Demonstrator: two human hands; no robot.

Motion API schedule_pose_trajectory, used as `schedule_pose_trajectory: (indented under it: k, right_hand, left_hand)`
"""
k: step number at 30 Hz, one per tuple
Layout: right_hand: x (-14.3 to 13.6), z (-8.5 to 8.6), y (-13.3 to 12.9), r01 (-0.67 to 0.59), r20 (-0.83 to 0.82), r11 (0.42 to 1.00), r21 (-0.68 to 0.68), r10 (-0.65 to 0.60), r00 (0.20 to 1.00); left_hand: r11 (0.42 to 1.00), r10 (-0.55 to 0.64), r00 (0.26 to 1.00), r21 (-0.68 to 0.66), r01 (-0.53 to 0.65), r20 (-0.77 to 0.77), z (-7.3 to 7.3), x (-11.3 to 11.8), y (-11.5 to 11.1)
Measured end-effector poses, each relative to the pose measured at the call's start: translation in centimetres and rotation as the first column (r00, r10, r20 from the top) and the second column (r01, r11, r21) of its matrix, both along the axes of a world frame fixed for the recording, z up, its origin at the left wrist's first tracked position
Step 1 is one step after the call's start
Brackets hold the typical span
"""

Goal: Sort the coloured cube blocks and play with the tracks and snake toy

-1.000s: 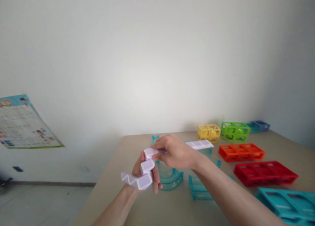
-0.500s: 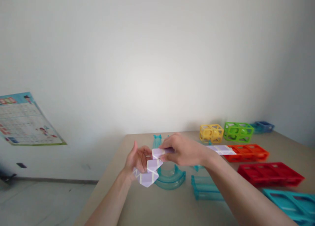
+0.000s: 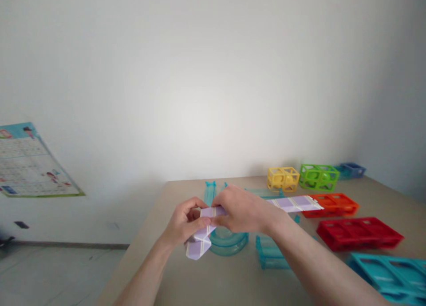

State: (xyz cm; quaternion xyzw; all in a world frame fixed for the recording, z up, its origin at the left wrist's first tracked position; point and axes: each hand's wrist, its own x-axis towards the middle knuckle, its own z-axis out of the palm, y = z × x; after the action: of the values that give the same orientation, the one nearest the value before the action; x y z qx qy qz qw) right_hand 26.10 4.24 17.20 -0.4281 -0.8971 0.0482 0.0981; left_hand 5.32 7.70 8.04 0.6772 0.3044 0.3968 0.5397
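Observation:
A lilac paper strip (image 3: 294, 203) with pale lines is stretched between my hands above the table, its left part folded in zigzag angles. My left hand (image 3: 182, 224) pinches the folded part, thumb on top and fingers behind. Just to its right, my right hand (image 3: 242, 209) grips the same strip between thumb and fingers. The strip's long flat tail passes behind my right hand and sticks out to the right. Below the hands lies a curved clear-teal track piece (image 3: 230, 248), partly covered by them.
On the table (image 3: 199, 286) stand a yellow frame block (image 3: 282, 179), a green one (image 3: 318, 177), an orange one (image 3: 336, 204), a red one (image 3: 361, 232) and a teal one (image 3: 394, 275). A straight teal track piece (image 3: 273, 255) lies under my right forearm. A poster (image 3: 36, 168) hangs left.
My left hand has gone from loosely spread fingers to a pinch on the strip. The folded end has tilted and bunched closer together, while my right hand keeps its grip.

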Motion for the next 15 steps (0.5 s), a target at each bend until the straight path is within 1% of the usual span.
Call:
schedule_pose_trajectory:
  k: [2, 4, 5, 7, 9, 10, 12, 13, 15]
  right_hand:
    - [0.0, 0.0, -0.2, 0.000, 0.042, 1.000, 0.003, 0.000, 0.999]
    - [0.1, 0.1, -0.3, -0.019, 0.063, 1.000, -0.011, 0.019, 0.998]
    - [0.2, 0.2, -0.2, -0.048, 0.056, 0.998, -0.037, 0.050, 0.997]
    - [0.5, 0.2, 0.0, -0.131, -0.003, 0.982, -0.139, 0.132, 0.991]
    - [0.8, 0.2, 0.4, -0.211, -0.111, 0.932, -0.295, 0.186, 0.976]
    - [1.0, 0.1, 0.7, -0.241, -0.171, 0.892, -0.381, 0.189, 0.967]
    - [1.3, -0.1, 1.1, -0.269, -0.263, 0.809, -0.523, 0.147, 0.953]
    - [1.4, -0.2, 1.2, -0.271, -0.292, 0.778, -0.567, 0.118, 0.949]
    - [1.6, -0.3, 1.4, -0.272, -0.327, 0.751, -0.602, 0.079, 0.942]
  left_hand:
    - [1.000, 0.008, 1.000, 0.007, -0.008, -0.010, 0.0, 0.0, -0.1]
    - [1.000, -0.023, 1.000, 0.010, 0.023, -0.013, 0.0, 0.0, -0.2]
    - [0.999, -0.049, 0.999, 0.007, 0.049, -0.012, 0.0, 0.0, -0.3]
    - [0.994, -0.113, 0.994, 0.000, 0.113, -0.002, -0.1, -0.1, -0.4]
    - [0.986, -0.164, 0.986, 0.008, 0.164, 0.022, -0.1, -0.2, -0.5]
    - [0.984, -0.177, 0.983, 0.018, 0.177, 0.036, 0.0, -0.2, -0.6]
    - [0.982, -0.186, 0.980, 0.046, 0.183, 0.063, 0.1, -0.2, -0.7]
    - [0.982, -0.183, 0.980, 0.058, 0.179, 0.077, 0.2, -0.3, -0.7]
    - [0.983, -0.172, 0.979, 0.080, 0.164, 0.107, 0.3, -0.4, -0.7]
